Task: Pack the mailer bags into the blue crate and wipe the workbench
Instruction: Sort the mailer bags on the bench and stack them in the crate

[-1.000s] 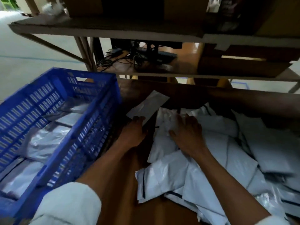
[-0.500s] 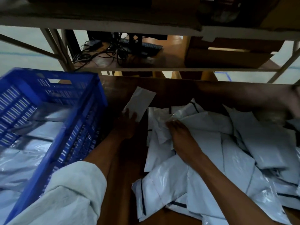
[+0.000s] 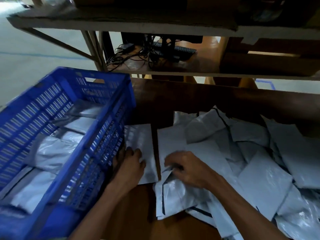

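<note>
The blue crate [image 3: 97,153] stands at the left of the wooden workbench [image 3: 173,97] and holds several grey mailer bags [image 3: 52,153]. A single flat mailer bag [image 3: 140,135] lies right beside the crate, and my left hand [image 3: 129,165] rests flat on its near end, fingers spread. A loose pile of mailer bags [image 3: 251,161] covers the right of the bench. My right hand [image 3: 187,168] sits on the pile's left edge, its fingers pinching the corner of one bag [image 3: 174,193].
A low shelf [image 3: 190,64] behind the bench carries tangled cables and a keyboard [image 3: 180,51]. An upper shelf board [image 3: 121,23] overhangs the far side. Pale floor shows beyond the crate at the left.
The single bag in my left hand has come down flat beside the crate, with the hand drawn nearer on top of it. My right hand has pulled back to the pile's left edge and pinched a bag corner.
</note>
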